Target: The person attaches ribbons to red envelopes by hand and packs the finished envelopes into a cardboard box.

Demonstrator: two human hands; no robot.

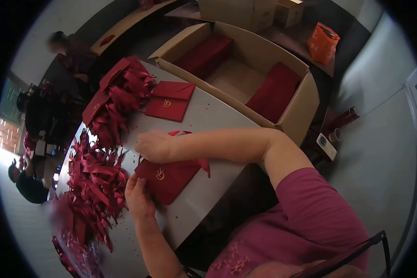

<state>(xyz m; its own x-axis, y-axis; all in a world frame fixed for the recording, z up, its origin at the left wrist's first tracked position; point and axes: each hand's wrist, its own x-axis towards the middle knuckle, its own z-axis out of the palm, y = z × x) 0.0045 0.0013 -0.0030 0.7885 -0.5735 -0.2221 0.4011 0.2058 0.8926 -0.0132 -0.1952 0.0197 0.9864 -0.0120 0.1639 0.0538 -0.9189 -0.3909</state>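
Note:
A dark red paper gift bag (170, 180) with a gold emblem lies flat on the table in front of me. My left hand (140, 199) pinches its left edge, thumb and fingertips together. Over its upper side reaches my right arm, and my right hand (154, 145) is closed there; what its fingers hold is hidden. A red ribbon end (205, 167) sticks out at the bag's right side, below the forearm. Just beyond, a second red bag (170, 100) with the same emblem lies with its flap folded over.
Red ribbons (95, 180) are heaped at the table's left, beside stacked red bags with ribbons (118, 95). An open cardboard box (227, 97) holding red stacks stands behind the table. An orange bag (323, 44) sits at back right. Other people (72, 55) are at the left.

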